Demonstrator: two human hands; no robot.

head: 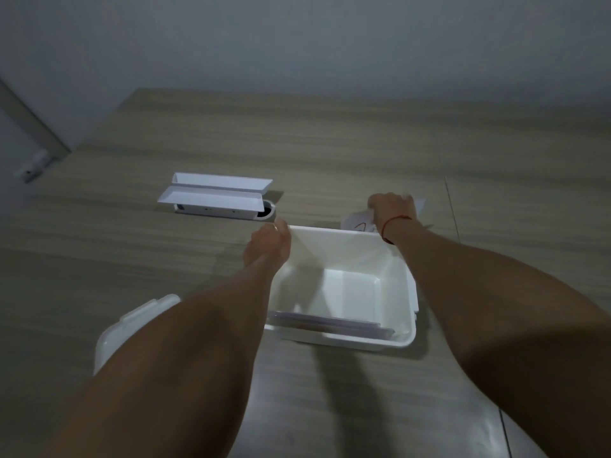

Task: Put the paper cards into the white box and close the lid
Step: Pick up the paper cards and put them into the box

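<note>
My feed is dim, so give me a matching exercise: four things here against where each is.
Things:
1. lid
2. left hand
3. right hand
4. cable port

Places:
A. on paper cards behind the white box
B. set into the table, flaps up
C. on the box's far left corner
D. on the table, under the left forearm

Pairs: 1-D, 2-C, 3-A, 4-B

The wide bench (330, 153) looks like pale brown wood with long streaks, smooth and a little shiny near the front. The open white box (347, 338) and its white lid (132, 322) look like smooth plastic. The thin white paper cards (358, 223) look matt.
</note>
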